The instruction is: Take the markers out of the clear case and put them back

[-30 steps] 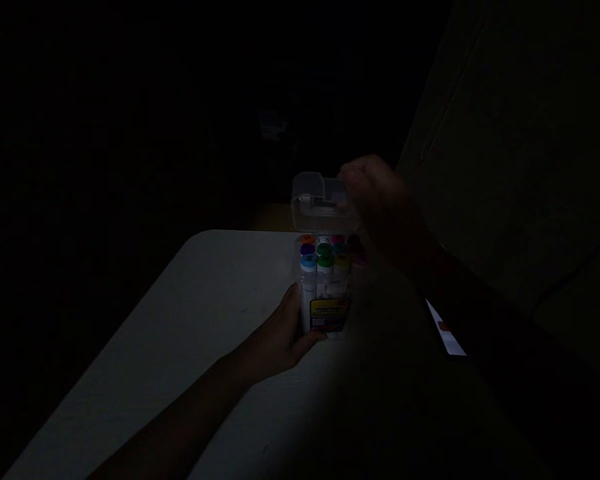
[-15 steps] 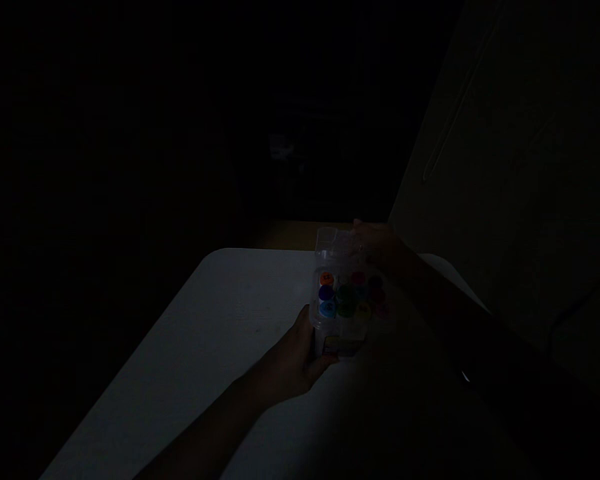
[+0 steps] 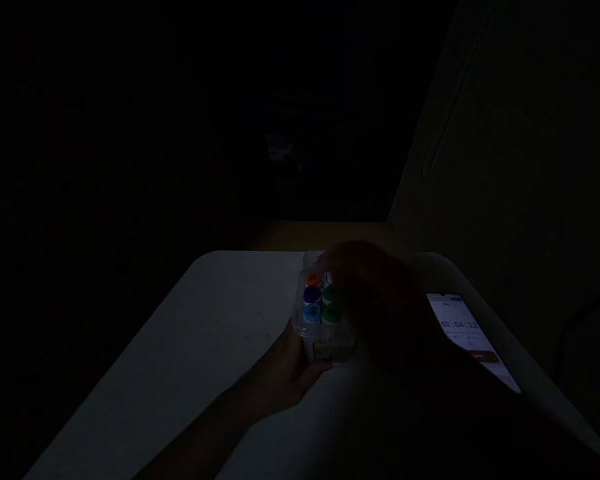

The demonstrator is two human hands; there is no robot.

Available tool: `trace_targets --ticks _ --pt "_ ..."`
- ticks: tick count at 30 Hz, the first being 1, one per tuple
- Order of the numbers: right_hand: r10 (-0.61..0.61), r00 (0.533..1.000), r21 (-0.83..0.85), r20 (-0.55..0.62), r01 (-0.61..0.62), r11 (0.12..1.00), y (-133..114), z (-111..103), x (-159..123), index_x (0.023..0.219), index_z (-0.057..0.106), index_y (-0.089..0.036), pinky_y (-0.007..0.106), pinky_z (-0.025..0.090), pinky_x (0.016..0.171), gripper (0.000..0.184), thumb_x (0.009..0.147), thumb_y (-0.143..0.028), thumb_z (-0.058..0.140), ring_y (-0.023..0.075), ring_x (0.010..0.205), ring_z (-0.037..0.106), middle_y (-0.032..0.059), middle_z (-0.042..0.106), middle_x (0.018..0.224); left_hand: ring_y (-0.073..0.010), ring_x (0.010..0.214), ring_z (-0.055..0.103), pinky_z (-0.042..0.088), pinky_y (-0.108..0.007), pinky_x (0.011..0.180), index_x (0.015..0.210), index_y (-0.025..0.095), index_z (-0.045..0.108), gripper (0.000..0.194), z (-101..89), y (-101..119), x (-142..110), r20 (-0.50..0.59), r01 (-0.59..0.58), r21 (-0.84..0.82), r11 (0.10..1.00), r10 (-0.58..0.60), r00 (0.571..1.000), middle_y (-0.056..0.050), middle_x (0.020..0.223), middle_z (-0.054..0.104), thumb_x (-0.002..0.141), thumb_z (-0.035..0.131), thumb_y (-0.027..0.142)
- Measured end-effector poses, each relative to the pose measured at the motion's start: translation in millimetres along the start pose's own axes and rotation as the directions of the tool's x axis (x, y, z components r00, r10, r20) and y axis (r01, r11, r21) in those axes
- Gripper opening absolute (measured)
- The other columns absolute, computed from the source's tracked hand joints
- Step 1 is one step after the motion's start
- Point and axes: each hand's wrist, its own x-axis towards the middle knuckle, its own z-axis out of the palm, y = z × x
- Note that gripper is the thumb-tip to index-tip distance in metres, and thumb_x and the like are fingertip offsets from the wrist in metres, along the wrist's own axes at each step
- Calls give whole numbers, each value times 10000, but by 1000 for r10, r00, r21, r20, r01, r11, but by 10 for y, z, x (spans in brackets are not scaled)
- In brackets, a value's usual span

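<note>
Clear marker case, held in left hand, right hand above

Case (image 3: 333, 333): clasped at its left side by the left hand (image 3: 286, 375), the thumb laid across the lower front beside a yellow-and-dark label (image 3: 323, 352); left forearm extended from the lower left edge. Right hand (image 3: 373, 273): arched over the right half of the case, dark and blurred, the forearm slanted in from the lower right; whether anything is gripped by it cannot be told. Caps shown: orange (image 3: 313, 279), purple (image 3: 312, 294) and light blue (image 3: 312, 313) in one row, green beside them; the remainder covered by the hand. Lid (image 3: 310, 257): partly seen at the far edge of the case. Table (image 3: 220, 300): white, round-cornered, shadowed at right. Phone (image 3: 455, 320): lit, placed right of the case, digits displayed
</note>
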Motion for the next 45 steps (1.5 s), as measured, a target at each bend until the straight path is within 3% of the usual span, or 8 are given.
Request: trace_targets --ticks 3,11,17,26,32,36,40,45 --pt "-83 995 -169 64 92 981 -112 64 -85 921 625 -147 311 408 840 250 862 -218 393 158 905 560 44 634 987 -276 1030 515 418 -499 927 1125 179 478 357 -3 7 3 24 0 45 999 -1 1000 -82 928 580 810 507 347" --pt "-82 994 -197 67 94 976 -46 92 -71 962 617 -139 305 396 828 278 871 -245 376 147 892 538 44 627 1007 -272 1040 500 425 -480 918 1043 171 485 287 18 -17 5 -2 -8 64 998 8 1000 -93 968 573 801 507 325" --pt "-71 997 -259 35 78 963 -61 89 -91 966 621 -116 340 403 816 284 865 -237 385 177 874 533 71 619 948 -274 1058 505 476 -424 851 1158 165 413 452 27 4 36 -61 17 -23 1000 -18 998 -115 1091 551 761 564 321" --pt "-52 999 -125 -17 50 991 17 51 -138 966 603 -119 295 411 810 224 855 -194 423 143 887 536 63 621 960 -258 999 567 506 -378 784 1230 220 406 582 -8 9 77 -74 99 -188 977 -115 991 -79 1102 590 712 642 342" --pt "173 959 215 -223 -124 969 224 128 -360 1009 577 -140 226 414 843 216 875 -143 407 90 967 527 55 582 1036 -260 1121 499 449 -381 908 1329 212 280 652 -203 -19 60 -144 -1 26 1000 5 990 -126 1277 459 764 580 331" --pt "191 951 370 -243 -91 925 279 212 -436 995 609 -191 191 438 833 220 855 -126 452 74 969 540 28 587 1018 -256 1047 540 475 -359 852 1275 200 353 723 -314 -72 48 -231 34 222 975 19 973 -107 1211 505 672 655 459" --pt "250 958 442 -141 -166 882 336 186 -468 943 650 -249 217 474 834 182 849 -199 503 89 964 571 5 622 1011 -224 912 596 506 -313 742 1221 210 419 720 -387 -128 34 -269 42 347 937 57 961 -69 1096 583 631 664 542" --pt "377 925 485 54 -355 799 488 128 -590 945 666 -264 255 523 803 176 839 -282 527 111 941 603 18 620 1062 -221 951 595 504 -307 774 1253 230 393 700 -480 -142 26 -205 -106 515 850 242 948 -82 1129 581 664 658 502"
